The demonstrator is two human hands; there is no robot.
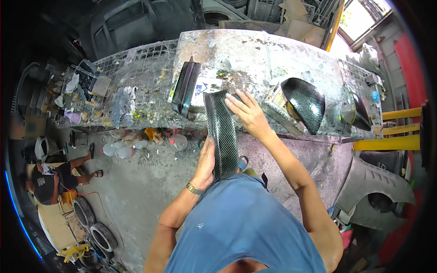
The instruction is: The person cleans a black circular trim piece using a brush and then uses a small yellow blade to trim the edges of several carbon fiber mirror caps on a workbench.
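Note:
A long, glossy black carbon-fibre panel (221,141) stands tilted between my body and the workbench, its lower end close to my shirt. My left hand (207,159) is closed on its left edge, with the fingertips partly hidden behind it. At the panel's upper right, my right hand (248,113) lies with fingers stretched out over a dark edge; whether a separate piece is under them I cannot tell. Just beyond, a second narrow carbon-fibre part (186,88) leans on a box (205,86). Right of my right hand, a curved carbon-fibre shell (307,103) rests on a metal can (280,109).
The stained workbench (246,50) spans the far side, with wire mesh at its left. A smaller dark shell (362,113) sits at its right end. Plastic jugs (178,142) stand beneath it. Yellow bars (387,143) jut in at right. Another person (50,182) sits at far left near tyres (104,236).

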